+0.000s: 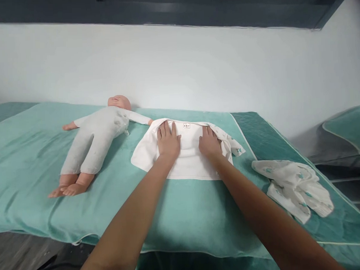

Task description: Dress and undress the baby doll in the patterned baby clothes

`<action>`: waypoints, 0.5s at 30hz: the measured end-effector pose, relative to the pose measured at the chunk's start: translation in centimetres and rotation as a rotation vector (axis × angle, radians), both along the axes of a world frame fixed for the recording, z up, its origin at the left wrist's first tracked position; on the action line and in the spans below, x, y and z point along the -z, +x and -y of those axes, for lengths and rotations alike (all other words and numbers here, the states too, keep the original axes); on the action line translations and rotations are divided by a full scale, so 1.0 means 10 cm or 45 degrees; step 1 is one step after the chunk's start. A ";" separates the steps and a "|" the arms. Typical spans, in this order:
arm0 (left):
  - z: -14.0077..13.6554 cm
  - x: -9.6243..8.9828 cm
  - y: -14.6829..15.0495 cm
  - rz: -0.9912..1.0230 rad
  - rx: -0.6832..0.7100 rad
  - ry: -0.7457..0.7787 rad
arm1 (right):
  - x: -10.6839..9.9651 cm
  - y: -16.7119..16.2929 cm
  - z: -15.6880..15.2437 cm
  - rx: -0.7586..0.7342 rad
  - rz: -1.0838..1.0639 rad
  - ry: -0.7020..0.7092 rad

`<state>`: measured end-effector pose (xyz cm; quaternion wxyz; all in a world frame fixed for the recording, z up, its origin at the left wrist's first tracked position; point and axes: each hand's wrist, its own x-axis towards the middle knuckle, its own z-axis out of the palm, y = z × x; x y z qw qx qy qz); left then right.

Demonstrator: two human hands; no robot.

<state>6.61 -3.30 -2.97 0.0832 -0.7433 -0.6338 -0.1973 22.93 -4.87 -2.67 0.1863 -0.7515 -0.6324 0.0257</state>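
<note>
Two bare forearms (138,207) stretch forward from the near edge, over a teal sheet (185,217), to a white garment (193,168) spread in the middle, well short of full flatness along its folded upper edge. Both hands rest on it palm down: the left hand (169,143) with fingers extended, the right hand (210,143) with fingers slightly bent, neither clenched. Between them sits a small label (186,126); a printed sleeve (237,148) pokes out at right. Further right lies a crumpled patterned cloth (296,182). To the left, a doll (101,124) in white lies with its head towards the pale wall (177,64), one arm reaching the garment's side.
</note>
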 end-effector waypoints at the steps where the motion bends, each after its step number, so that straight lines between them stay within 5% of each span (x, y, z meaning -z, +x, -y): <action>1: -0.01 -0.01 -0.01 -0.005 0.006 0.015 | 0.03 0.01 -0.01 0.004 0.008 -0.017; 8: 0.03 -0.11 0.01 -0.002 0.004 0.090 | 0.13 0.02 -0.02 0.057 0.004 0.144; 15: 0.02 -0.11 0.00 -0.017 -0.003 0.064 | 0.12 0.02 -0.03 0.040 -0.048 0.072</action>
